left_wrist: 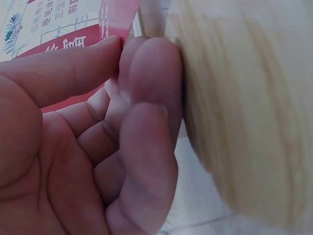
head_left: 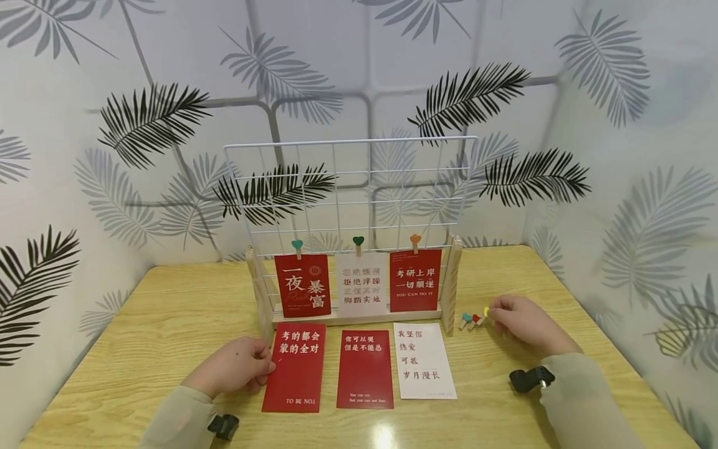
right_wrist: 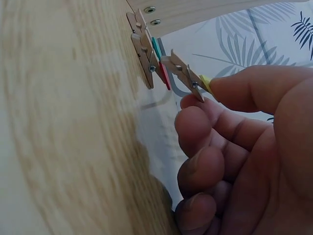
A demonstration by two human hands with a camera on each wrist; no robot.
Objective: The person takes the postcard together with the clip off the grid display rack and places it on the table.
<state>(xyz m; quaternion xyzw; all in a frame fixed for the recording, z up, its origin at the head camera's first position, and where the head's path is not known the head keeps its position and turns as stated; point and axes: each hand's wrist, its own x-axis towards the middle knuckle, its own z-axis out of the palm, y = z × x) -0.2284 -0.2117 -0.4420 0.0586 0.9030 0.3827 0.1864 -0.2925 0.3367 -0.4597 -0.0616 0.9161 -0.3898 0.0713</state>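
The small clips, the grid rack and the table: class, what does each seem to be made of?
Clips: pale wood, apparently unpainted, with metal springs and coloured heart tops. Grid rack: thin wire, white-coated, in light wooden side posts. Table: wood grain with a slight sheen; possibly laminate.

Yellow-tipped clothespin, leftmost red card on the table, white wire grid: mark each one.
Yellow-tipped clothespin (right_wrist: 188, 76): right wrist view, on its wooden body.
Leftmost red card (head_left: 296, 374): head view, on its bare red middle.
White wire grid (head_left: 350, 142): head view, on its top bar.

Three cards (head_left: 365, 368) lay on the table (head_left: 168, 324) between the hands; clips (head_left: 470, 320) lay just left of the right fingers (head_left: 496, 310).
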